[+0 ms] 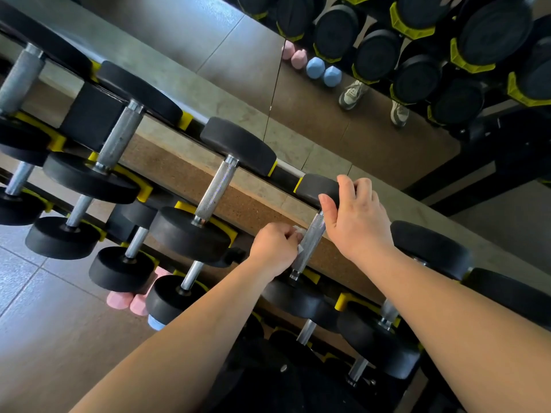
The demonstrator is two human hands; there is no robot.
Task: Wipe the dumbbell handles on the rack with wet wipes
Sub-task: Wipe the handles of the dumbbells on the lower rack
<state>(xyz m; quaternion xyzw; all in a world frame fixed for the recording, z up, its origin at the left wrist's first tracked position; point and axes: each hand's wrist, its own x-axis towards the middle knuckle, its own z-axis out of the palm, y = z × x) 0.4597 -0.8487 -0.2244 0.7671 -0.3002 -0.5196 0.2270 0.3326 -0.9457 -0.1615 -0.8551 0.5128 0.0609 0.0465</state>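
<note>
Bare forearms [447, 308] come up from the bottom edge to frame centre. Left hand [274, 248], fingers curled tight, pinches a crumpled white wet wipe [299, 232] against the knurled steel dumbbell handle [310, 242], about mid-length of the bar. Most of the wipe is hidden in the fist; only scraps show beside the handle. Right hand [357, 222] sits just past it, right of centre, with fingers hooked over the top of that dumbbell's far black round rubber head [316, 189] and thumb on the near face, gripping it. The near black head [293, 296] lies below the left wrist, partly covered by the arm.

This dumbbell rests on the upper tier of a black metal rack with yellow cradles [346, 301], which runs diagonally from upper left to lower right. More black dumbbells with steel handles [214, 189] line it to the left, and smaller ones sit on the lower tier. Small pink dumbbells [128, 302] lie at lower left under the rack, on the grey tiled floor [44, 323]. A wall mirror [244, 64] at the top of frame reflects the rack and a pair of grey sneakers [353, 93].
</note>
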